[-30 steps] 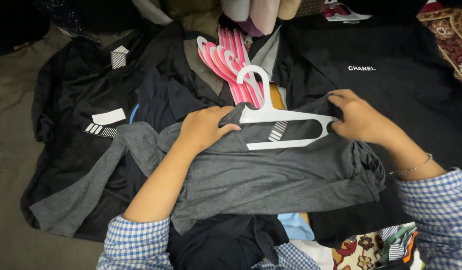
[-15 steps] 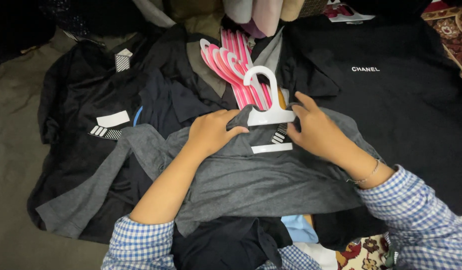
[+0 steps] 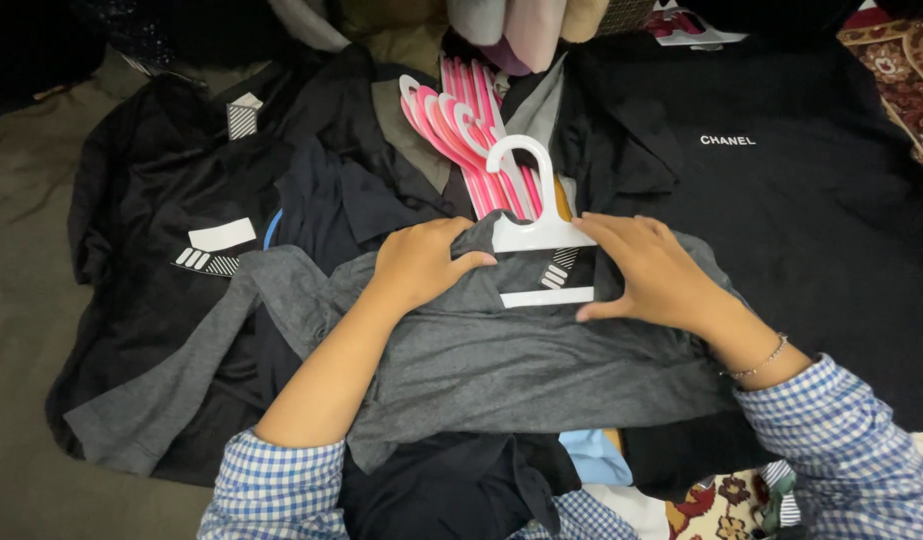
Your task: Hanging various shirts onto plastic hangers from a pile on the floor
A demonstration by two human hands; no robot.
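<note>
Hanger (image 3: 534, 232) white, half inside grey shirt (image 3: 501, 350) | left hand (image 3: 418, 262) pinches collar | right hand (image 3: 653, 272) flat, fingers spread, pressing shirt | step: seating hanger; next likely needs shoulders straightened

Probably a home floor: heaped dark shirts (image 3: 181, 250), pink hangers (image 3: 461, 130), and a patterned rug (image 3: 896, 70).

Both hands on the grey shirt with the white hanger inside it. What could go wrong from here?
1. The white hanger sits partly inside the grey shirt; the left hand grips only the collar edge, so one shoulder may slip off the hanger.
2. Its hook lies against the pink hangers and might snag them when lifted.
3. The right hand presses flat rather than gripping, so the fabric could bunch underneath.
</note>
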